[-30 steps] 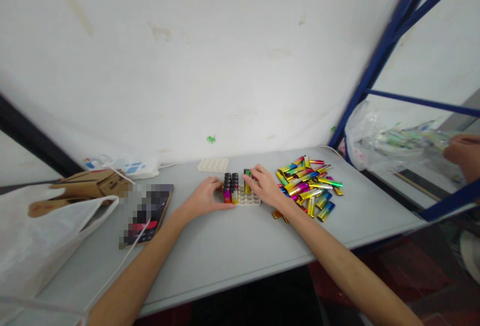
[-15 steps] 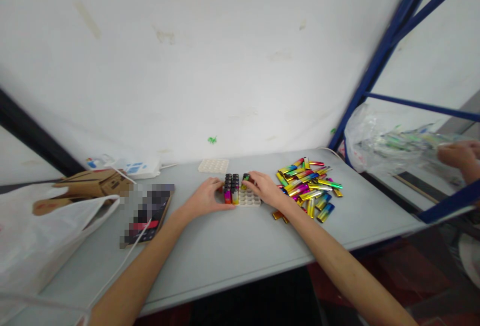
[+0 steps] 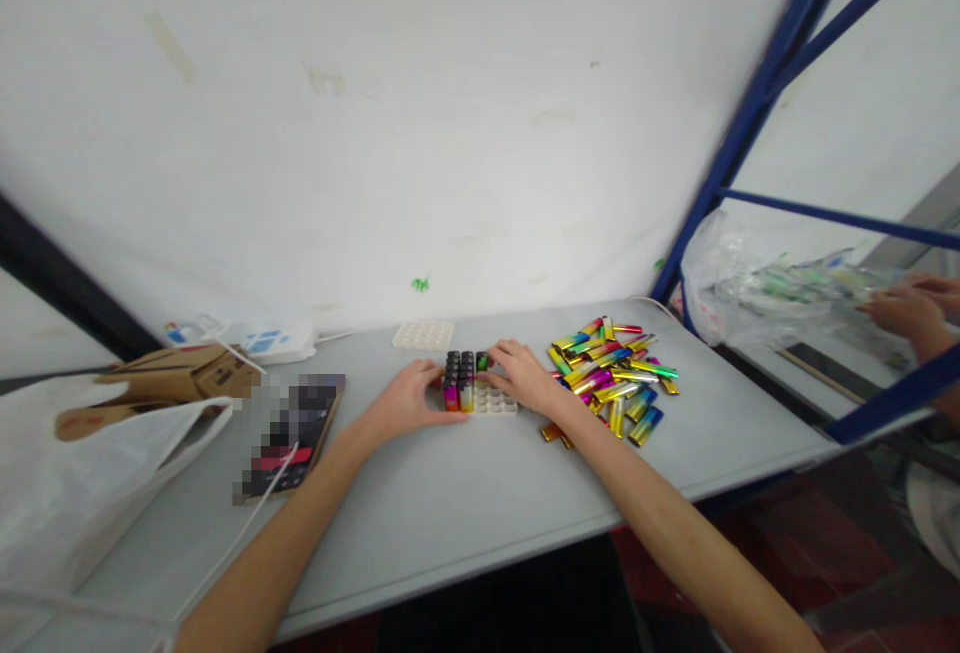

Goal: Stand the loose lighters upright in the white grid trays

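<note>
Upright lighters (image 3: 458, 380) fill two tray (image 3: 499, 414) columns; the right hand (image 3: 523, 377) pinches another lighter (image 3: 482, 361), left hand (image 3: 409, 398) fingers apart; bare cells (image 3: 496, 399), loose lighters (image 3: 609, 369) remain.

Two off-white trays with round hollows (image 3: 424, 336) lay on one grey desk (image 3: 390, 513). Nine upright, dark-topped, metallic lighters (image 3: 466, 394) were countable: two lines of four, plus one. More than twenty loose, shiny, multicoloured oblong pieces (image 3: 619, 391) overlapped too closely for exact counting. There was one dark, flat device (image 3: 319, 413), one white plastic bag (image 3: 52, 493) and one clear plastic bag (image 3: 712, 273).
</note>
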Tool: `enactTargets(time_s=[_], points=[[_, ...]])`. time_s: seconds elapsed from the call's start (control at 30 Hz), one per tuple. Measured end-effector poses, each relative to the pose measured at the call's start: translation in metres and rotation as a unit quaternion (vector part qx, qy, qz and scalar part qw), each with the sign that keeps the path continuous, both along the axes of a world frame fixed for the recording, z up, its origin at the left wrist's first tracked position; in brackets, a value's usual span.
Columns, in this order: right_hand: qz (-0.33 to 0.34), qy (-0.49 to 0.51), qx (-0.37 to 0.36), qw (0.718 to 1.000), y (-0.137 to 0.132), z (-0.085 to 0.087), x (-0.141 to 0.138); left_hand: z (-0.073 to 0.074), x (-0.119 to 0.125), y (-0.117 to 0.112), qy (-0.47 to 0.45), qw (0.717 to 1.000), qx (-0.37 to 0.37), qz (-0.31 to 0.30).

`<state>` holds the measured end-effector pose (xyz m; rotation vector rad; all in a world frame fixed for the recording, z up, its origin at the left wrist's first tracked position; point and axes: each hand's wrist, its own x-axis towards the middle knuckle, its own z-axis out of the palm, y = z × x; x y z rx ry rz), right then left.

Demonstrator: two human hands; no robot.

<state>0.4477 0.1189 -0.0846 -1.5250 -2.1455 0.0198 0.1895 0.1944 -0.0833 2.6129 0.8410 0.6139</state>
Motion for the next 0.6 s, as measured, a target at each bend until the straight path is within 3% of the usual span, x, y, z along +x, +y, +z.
enactTargets(time_s=[0.13,0.3,0.6], points=[[-0.039,0.056,0.035,0.997,-0.008,0.010,0.032,-0.001,0.000,0.001,-0.001,1.000,0.006,0.000],[-0.119,0.020,-0.038,0.992,-0.016,0.012,0.065,-0.001,0.000,0.001,-0.001,1.000,0.007,0.004],[-0.127,0.018,-0.093,0.987,-0.010,0.007,0.031,-0.001,0.001,0.002,-0.006,1.000,-0.002,-0.001]])
